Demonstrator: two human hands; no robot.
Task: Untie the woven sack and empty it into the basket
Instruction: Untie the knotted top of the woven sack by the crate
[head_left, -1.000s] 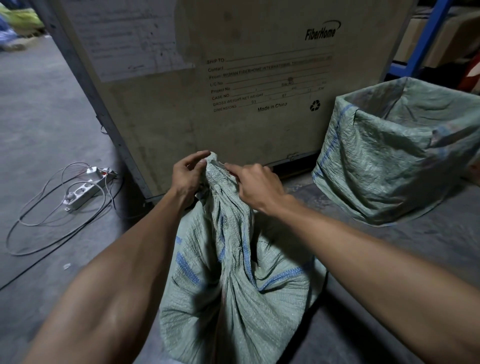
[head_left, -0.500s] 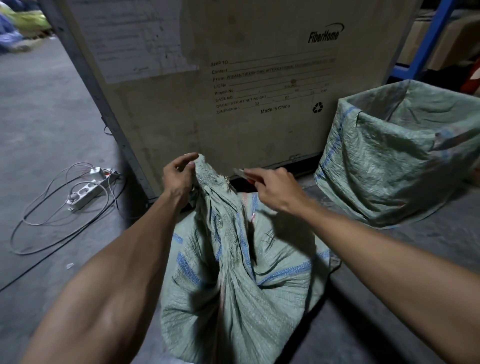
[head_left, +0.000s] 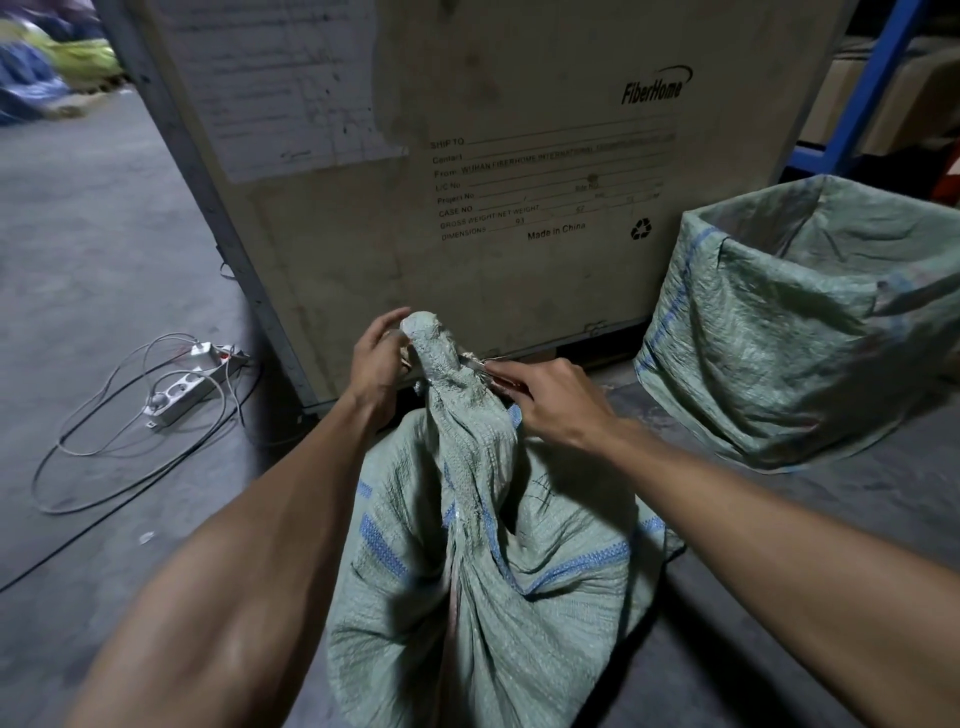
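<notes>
A pale green woven sack with blue stripes stands on the floor in front of me, its neck bunched and twisted upward. My left hand grips the top of the neck from the left. My right hand pinches a small red-handled tool whose metal tip touches the right side of the neck, where pale string strands show. To the right stands the basket, lined with a similar green woven sack, its mouth open. What lies inside either is hidden.
A large wooden crate printed "FiberHome" stands right behind the sack. Two white power strips with looped cables lie on the concrete floor at left. A blue shelf post rises at the back right.
My right hand pulled away from the neck with the red tool, then came back and set its tip against the tie. My left hand kept its hold and the neck now stands more upright.
</notes>
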